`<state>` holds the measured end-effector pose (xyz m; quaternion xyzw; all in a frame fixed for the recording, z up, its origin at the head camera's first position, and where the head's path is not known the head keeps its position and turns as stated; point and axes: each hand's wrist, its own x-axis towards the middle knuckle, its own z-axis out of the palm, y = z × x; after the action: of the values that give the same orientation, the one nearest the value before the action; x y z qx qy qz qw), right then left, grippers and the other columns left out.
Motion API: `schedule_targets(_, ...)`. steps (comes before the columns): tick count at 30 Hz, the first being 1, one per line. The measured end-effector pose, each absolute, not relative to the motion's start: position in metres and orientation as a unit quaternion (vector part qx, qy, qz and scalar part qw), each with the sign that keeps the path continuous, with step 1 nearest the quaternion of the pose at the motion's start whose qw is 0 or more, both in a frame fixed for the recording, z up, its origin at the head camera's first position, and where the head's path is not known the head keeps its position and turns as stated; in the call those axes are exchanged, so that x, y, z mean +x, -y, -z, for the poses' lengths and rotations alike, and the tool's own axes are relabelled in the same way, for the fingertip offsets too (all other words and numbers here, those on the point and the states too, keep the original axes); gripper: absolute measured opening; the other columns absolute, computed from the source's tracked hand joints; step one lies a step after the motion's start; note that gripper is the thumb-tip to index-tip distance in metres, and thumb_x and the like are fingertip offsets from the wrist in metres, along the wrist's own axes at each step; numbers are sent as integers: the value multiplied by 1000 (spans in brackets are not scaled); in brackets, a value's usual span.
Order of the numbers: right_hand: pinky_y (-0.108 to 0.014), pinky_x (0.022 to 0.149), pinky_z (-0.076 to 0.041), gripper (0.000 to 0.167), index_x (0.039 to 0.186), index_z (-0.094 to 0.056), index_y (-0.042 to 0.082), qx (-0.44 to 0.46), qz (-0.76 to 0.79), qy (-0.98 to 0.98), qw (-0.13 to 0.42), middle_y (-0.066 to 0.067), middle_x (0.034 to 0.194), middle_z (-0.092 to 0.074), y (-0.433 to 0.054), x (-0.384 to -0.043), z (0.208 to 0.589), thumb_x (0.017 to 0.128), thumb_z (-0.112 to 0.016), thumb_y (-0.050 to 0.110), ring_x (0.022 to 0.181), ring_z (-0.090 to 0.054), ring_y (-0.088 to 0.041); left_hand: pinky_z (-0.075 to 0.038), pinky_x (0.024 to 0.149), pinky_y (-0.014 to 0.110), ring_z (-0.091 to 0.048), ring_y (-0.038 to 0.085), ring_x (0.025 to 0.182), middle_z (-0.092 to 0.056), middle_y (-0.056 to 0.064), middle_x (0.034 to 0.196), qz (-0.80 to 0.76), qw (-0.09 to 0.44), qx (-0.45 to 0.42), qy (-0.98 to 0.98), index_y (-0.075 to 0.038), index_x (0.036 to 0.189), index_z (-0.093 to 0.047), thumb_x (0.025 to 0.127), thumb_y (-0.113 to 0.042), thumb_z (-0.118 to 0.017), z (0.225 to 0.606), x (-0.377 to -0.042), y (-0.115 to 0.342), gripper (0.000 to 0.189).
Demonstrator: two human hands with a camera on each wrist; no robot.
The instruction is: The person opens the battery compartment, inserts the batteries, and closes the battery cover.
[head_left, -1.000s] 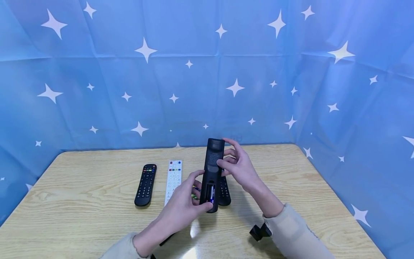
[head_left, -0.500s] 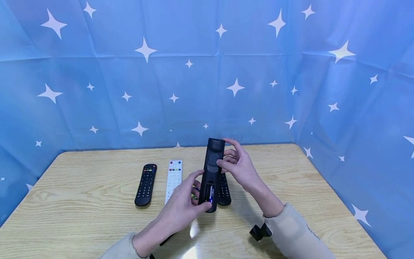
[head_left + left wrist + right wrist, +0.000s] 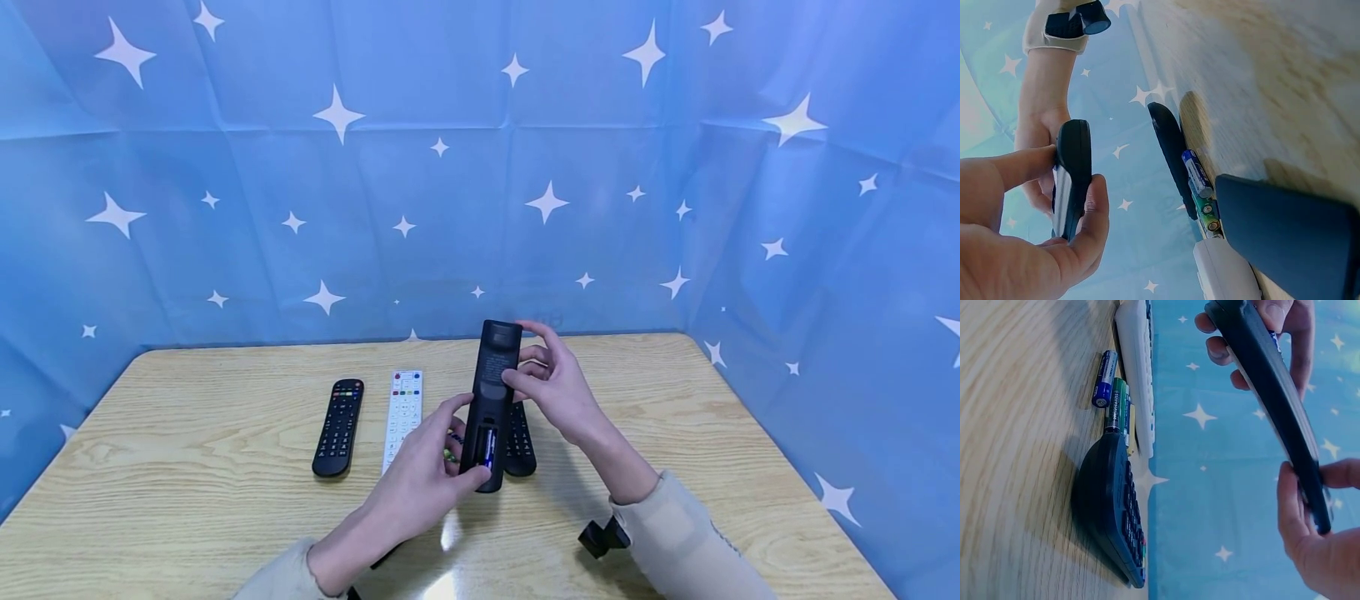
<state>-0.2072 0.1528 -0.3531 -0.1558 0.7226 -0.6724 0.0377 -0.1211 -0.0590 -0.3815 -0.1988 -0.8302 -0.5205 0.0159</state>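
Both hands hold a black remote control (image 3: 495, 375) raised off the table, its back turned up and its battery compartment uncovered. A blue battery (image 3: 490, 450) lies in the compartment. My left hand (image 3: 427, 471) grips the lower end, thumb at the battery's end. The right hand (image 3: 551, 383) pinches the upper end between thumb and fingers. In the right wrist view the held remote control (image 3: 1272, 394) tilts between the left hand (image 3: 1285, 325) and the right hand (image 3: 1329, 544). Several loose batteries (image 3: 1196, 172) lie on the table below, mostly hidden by my left hand in the head view.
A black remote control (image 3: 338, 429) and a white one (image 3: 403, 417) lie face up left of the hands. Another black remote control (image 3: 521, 442) is partly hidden behind the held one. A dark flat piece (image 3: 1285, 234) lies near my left wrist. Blue starry cloth (image 3: 420, 208) surrounds the table.
The held remote control has tilted very slightly; its lower end and the left thumb have shifted a little to the left. Both hands keep their hold.
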Motion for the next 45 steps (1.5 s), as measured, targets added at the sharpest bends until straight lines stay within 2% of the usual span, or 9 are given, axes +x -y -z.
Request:
schedule_targets(10,-49,73,-61,73,154,-36,14,-164,671,-722,38,-22,114,-61,-150,-206,353,92,-68,-2,83,-67,-29,-55,64,27,-59,11,76,-58,1,100,507,36,-202,837,-8,150,-42,87,-7,-82,383,-122,60,75)
schedule_targets(21,-52,74,-60,73,154,-35,13,-175,665,-725,35,-23,114,-62,-150,-206,352,92,-68,-3,85,-67,-30,-54,62,27,-59,11,74,-58,1,98,505,45,-200,838,-11,148,-43,86,-7,-83,384,-123,60,74)
schedule_targets(27,-47,73,-61,71,154,-37,14,-175,656,-733,41,-22,113,-63,-153,-206,351,92,-67,-4,87,-67,-31,-55,64,27,-60,10,74,-60,1,101,497,23,-213,841,-8,148,-42,87,-10,-83,385,-125,62,73)
schedule_targets(33,-57,76,-59,71,153,-38,15,-177,649,-738,44,-23,112,-63,-156,-207,353,92,-68,-4,86,-67,-31,-54,69,28,-61,19,83,-60,0,103,477,-8,-220,851,-8,150,-42,84,-7,-85,382,-129,64,79)
schedule_targets(39,-53,75,-60,71,154,-37,14,-176,645,-743,45,-23,113,-63,-161,-208,354,92,-68,-3,86,-67,-31,-52,75,31,-59,24,93,-60,4,109,460,-29,-227,858,-6,151,-42,82,-5,-86,381,-131,68,82)
schedule_targets(45,-50,73,-61,72,154,-36,13,-173,644,-743,46,-23,113,-62,-165,-209,353,92,-68,-4,86,-68,-30,-53,80,34,-60,26,96,-60,10,113,410,-40,-234,880,2,144,-49,82,-5,-86,382,-132,71,73)
